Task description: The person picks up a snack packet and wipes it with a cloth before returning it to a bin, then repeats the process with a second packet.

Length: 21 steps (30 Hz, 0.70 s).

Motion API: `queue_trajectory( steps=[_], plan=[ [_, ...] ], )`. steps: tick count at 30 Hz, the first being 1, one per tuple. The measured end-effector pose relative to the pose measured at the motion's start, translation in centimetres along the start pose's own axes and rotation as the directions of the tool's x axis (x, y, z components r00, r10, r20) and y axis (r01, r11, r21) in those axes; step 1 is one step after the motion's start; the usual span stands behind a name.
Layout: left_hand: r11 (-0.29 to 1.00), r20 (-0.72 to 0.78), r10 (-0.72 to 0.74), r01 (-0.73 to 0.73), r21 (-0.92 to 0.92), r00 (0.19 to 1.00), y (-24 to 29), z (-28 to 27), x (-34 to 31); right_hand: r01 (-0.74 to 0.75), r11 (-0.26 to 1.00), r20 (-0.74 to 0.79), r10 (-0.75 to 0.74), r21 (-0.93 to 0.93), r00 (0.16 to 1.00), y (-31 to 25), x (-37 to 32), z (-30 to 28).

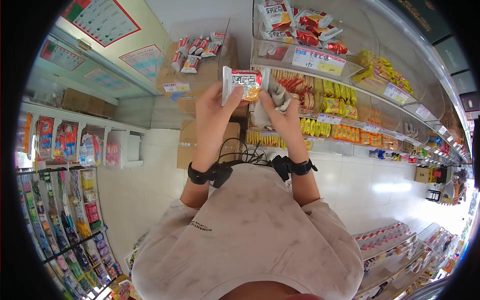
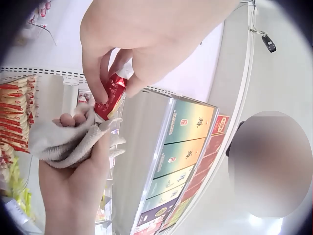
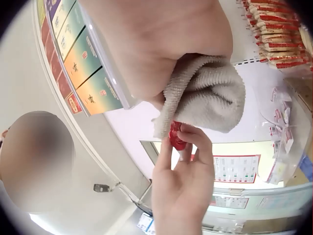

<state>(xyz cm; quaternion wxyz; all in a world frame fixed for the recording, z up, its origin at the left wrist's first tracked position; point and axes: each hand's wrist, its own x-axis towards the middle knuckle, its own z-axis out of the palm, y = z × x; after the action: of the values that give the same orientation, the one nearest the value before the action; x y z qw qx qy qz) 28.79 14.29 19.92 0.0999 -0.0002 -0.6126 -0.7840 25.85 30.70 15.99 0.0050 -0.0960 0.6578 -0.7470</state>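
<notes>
My left hand (image 1: 214, 111) pinches a small red and white snack packet (image 1: 242, 85) between thumb and fingers, its printed front towards the head camera. A grey towelling cloth (image 3: 210, 95) is bunched in my right hand (image 1: 286, 120). In the left wrist view the cloth's edge meets the lower end of the packet (image 2: 111, 98), right beside the left fingertips. The right wrist view has the cloth over the packet's upper end, so only a bit of red wrapper (image 3: 177, 136) shows there above the left hand (image 3: 182, 188).
Behind the hands stands a clear bin (image 1: 175, 86) with similar packets. Tiered shelves of wrapped snacks, with price labels (image 1: 319, 60), run along the right. A cardboard box (image 1: 187, 145) stands on the floor below. Hanging goods (image 1: 65, 140) line the left.
</notes>
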Motion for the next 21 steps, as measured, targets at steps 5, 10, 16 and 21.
queue_trajectory(
  steps=[5,10,16,21],
  plan=[
    [0.948,0.211,-0.157,0.208,-0.242,0.965,-0.9,-1.5,0.2,-0.222,0.949,0.104,0.203,0.224,0.974,-1.4,-1.5,-0.7],
    [0.903,0.227,-0.184,0.256,-0.346,0.956,-1.5,-1.7,0.4,-0.171,0.939,0.077,0.155,0.298,0.985,-0.3,-1.6,-0.8],
    [0.993,-0.035,0.068,-0.064,0.095,0.997,-1.9,-1.2,0.4,0.108,0.919,-0.392,0.054,0.379,0.918,-0.7,-1.4,1.3],
    [0.880,0.191,0.220,-0.279,0.383,0.957,-1.9,-0.9,-0.4,0.573,0.372,0.142,-0.738,-0.730,0.660,-3.6,0.9,2.7]
  ],
)
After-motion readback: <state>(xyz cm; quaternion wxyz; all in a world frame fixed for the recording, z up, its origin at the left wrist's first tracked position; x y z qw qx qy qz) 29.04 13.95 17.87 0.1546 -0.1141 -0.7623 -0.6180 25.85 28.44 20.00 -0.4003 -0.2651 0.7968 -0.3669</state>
